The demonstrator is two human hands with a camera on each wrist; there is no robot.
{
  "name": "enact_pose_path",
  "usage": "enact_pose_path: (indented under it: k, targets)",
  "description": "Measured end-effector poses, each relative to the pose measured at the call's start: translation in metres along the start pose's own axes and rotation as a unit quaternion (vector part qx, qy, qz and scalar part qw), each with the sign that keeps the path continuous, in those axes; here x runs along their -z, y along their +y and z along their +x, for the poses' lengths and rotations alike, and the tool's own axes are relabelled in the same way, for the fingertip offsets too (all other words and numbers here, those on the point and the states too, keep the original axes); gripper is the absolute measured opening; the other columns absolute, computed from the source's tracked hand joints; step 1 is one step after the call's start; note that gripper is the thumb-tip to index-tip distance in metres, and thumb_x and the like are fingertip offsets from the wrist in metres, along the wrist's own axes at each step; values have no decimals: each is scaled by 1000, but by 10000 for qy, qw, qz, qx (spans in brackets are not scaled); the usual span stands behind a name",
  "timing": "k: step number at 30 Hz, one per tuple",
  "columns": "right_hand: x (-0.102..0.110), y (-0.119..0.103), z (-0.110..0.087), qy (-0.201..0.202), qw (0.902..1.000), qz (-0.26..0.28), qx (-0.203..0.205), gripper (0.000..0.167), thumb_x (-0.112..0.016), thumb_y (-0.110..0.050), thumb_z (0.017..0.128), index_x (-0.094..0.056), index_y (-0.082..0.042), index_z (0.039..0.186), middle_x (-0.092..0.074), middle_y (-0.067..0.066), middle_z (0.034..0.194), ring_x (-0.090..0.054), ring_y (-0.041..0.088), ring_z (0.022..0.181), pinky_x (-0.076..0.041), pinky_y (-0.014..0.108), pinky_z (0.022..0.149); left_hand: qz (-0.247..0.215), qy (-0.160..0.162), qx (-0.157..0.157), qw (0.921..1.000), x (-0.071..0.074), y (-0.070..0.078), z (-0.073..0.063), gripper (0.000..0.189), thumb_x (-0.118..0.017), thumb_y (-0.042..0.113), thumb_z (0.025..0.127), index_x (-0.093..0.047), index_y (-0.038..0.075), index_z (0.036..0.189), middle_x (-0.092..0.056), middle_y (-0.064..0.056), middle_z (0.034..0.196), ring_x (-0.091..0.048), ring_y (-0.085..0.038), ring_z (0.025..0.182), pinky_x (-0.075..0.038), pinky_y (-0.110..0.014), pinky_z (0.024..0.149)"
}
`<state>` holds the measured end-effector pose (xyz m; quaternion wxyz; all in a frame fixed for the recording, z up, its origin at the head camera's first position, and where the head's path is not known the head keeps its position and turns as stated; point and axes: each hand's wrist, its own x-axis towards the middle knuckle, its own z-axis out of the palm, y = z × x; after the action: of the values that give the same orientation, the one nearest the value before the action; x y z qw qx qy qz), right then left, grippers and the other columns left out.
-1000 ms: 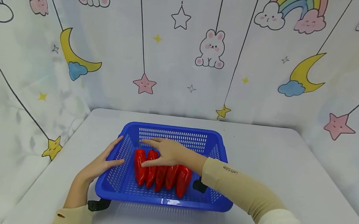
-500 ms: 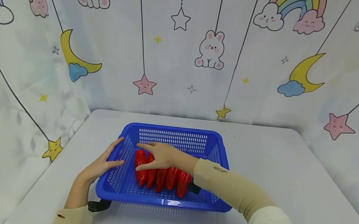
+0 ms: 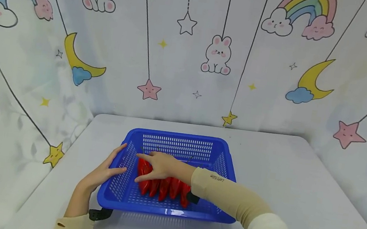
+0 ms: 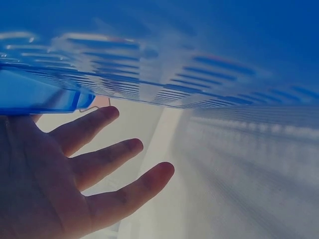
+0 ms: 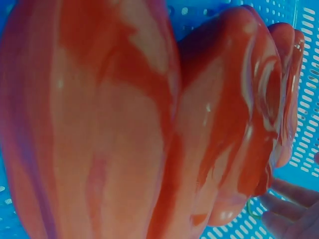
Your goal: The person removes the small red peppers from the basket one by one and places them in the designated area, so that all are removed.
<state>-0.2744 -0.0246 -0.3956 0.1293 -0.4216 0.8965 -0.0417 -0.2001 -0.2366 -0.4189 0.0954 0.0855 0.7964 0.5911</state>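
Observation:
A blue plastic basket (image 3: 146, 209) with slotted sides stands on the white table. Several glossy red peppers (image 3: 163, 190) lie side by side in it, their thin stems toward the far wall. My left hand (image 3: 100, 173) rests at the basket's left rim, thumb over the edge. In the left wrist view its other fingers (image 4: 107, 159) spread straight beside the basket's outer wall. Over the left peppers, my right hand (image 3: 162, 167) reaches with thumb and fingers spread. Close up in the right wrist view, the peppers (image 5: 109, 119) hide part of that hand; contact is unclear.
The white table (image 3: 284, 197) extends on both sides of the basket. Behind it hangs a white cloth backdrop (image 3: 183, 60) printed with rabbits, stars and moons. Dark wrist straps (image 3: 100, 214) show below both hands.
My right hand has moved slightly left and lower over the peppers. My left hand keeps its place at the rim. The head view has shifted a little.

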Motion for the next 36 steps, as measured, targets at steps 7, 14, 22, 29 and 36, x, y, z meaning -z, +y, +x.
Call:
enact_pose_path:
  k: [7, 14, 22, 29, 36]
  targets:
    - [-2, -1, 1, -84, 9999, 16, -122, 83, -46, -71, 75, -23, -32, 145, -40, 10, 140, -42, 27, 124, -41, 47, 92, -28, -35, -1, 10000, -1, -1, 0, 77, -54, 18, 87, -7, 29, 147, -3, -19, 150, -30, -52, 122, -49, -49, 77]
    - [-10, -2, 6, -22, 9995, -253, -189, 86, -46, -75, 72, -24, -34, 144, -44, 9, 135, -46, 26, 117, -45, 43, 88, -88, -35, -1, 10000, 1, 0, 2, 76, -54, 18, 87, -7, 30, 147, -6, -20, 149, -34, -52, 120, -49, -49, 76]
    - [-22, -4, 10, -83, 9984, -406, -391, 90, -44, -79, 69, -21, -36, 145, -46, 8, 134, -45, 28, 118, -44, 43, 90, -26, -42, 31, 10000, -2, 1, 1, 77, -54, 19, 87, -6, 30, 147, -5, -20, 149, -31, -52, 123, -48, -51, 78]
    - [-30, -9, 15, 17, 9973, -571, -471, 92, -45, -80, 66, -21, -37, 144, -48, 6, 131, -46, 27, 116, -46, 42, 85, -8, -17, 50, 10000, -2, -3, 2, 77, -54, 18, 87, -7, 30, 147, -5, -20, 149, -30, -53, 122, -48, -52, 77]
    - [-32, -9, 18, 68, 9954, -824, -492, 97, -51, -79, 63, -20, -37, 145, -48, 5, 131, -44, 28, 118, -42, 46, 91, -30, -30, 56, 10000, -1, -2, 4, 75, -53, 17, 88, -7, 30, 146, -6, -19, 149, -33, -52, 121, -48, -50, 77]
